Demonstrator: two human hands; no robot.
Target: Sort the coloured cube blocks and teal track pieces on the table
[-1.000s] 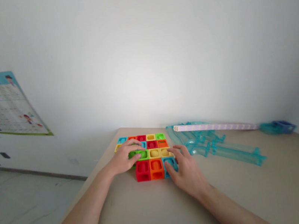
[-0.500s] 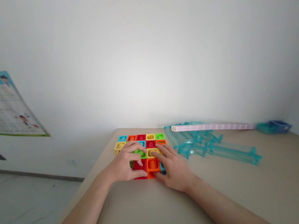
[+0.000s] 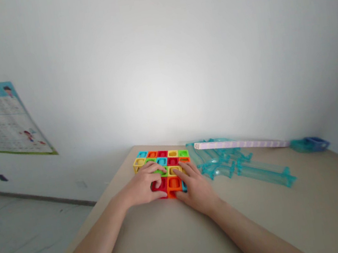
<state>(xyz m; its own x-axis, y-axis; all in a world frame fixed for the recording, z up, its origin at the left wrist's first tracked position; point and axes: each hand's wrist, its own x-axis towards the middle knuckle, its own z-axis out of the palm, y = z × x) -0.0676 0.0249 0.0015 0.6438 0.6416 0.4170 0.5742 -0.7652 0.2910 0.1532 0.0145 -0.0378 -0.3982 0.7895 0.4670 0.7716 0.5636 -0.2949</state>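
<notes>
A slab of joined, hollow cube blocks in red, orange, yellow, green and blue lies on the table near the wall. My left hand is curled over its left front part, thumb and fingers around a red block at the front edge. On the right front corner rests my right hand, thumb against the front of an orange block and fingers over the top. Both hands hide some of the blocks.
Clear teal plastic track pieces lie to the right of the blocks. Across them rests a pale purple striped stick, with a teal and blue piece at its right end. The wall stands behind the table; a poster hangs at left.
The blocks have shifted slightly to the right and away from me at the front edge, with both hands still on them. The teal pieces and stick have not moved.
</notes>
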